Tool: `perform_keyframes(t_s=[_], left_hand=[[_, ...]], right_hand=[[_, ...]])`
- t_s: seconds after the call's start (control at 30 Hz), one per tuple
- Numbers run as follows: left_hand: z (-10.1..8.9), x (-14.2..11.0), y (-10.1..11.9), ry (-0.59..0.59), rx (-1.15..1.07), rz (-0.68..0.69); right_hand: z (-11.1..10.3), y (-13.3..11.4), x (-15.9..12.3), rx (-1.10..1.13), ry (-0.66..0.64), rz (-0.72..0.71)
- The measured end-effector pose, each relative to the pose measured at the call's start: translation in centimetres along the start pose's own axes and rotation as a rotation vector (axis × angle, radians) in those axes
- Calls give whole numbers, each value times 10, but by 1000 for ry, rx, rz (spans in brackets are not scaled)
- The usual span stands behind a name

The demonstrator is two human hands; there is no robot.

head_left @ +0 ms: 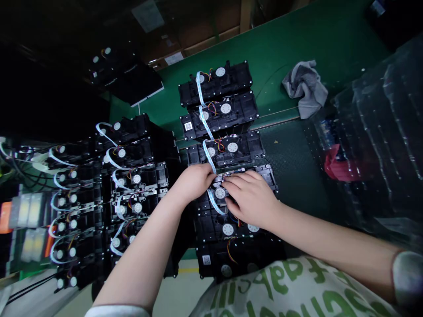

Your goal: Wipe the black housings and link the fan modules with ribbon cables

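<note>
the left hand [195, 181] is resting, fingertips narrow, at a ribbon cable [209, 156]; its hold cannot be confirmed. the right hand [249, 193] is covering a black unit [269, 177], grip hidden. this unit is lying between neighbouring units [251, 145], long axis running crosswise, right end angling away.

Hidden, cropped and blurred

The left hand [194, 182] and right hand [249, 196] cover part of 1 black module [271, 176]; what either holds cannot be told. The right sleeve [408, 275] is cut off, as is a blurred orange object [5, 215]. The QR label [206, 259] is too small to read.
</note>
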State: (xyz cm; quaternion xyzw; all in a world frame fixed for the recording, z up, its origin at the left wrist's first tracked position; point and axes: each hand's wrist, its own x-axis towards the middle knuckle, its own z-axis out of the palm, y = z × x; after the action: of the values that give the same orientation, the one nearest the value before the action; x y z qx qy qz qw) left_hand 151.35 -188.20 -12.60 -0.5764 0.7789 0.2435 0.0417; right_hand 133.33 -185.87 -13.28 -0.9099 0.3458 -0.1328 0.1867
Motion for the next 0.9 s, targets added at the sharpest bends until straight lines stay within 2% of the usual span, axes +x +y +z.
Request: perform_keyframes(t_s=[0.27, 0.33, 0.47, 0.57, 0.63, 0.77, 0.9], left_hand=[[3, -2, -1, -7, -43, -4], [0, -4, 1, 35, -128, -29], [-14, -6, 8, 196, -404, -80], [-19, -7, 9, 154, -355, -103], [-16, -7, 8, 129, -317, -128], [-2, -7, 5, 159, -351, -174], [9, -6, 4, 157, -361, -134]], right_hand=[[0, 0, 0, -32, -24, -6], [0, 0, 1, -33, -27, -5], [-1, 1, 1, -38, -45, -4], [0, 2, 0, -51, -47, -12], [1, 2, -1, -51, -38, -19], [1, 3, -3, -45, -13, -24], [1, 4, -3, -38, 1, -26]])
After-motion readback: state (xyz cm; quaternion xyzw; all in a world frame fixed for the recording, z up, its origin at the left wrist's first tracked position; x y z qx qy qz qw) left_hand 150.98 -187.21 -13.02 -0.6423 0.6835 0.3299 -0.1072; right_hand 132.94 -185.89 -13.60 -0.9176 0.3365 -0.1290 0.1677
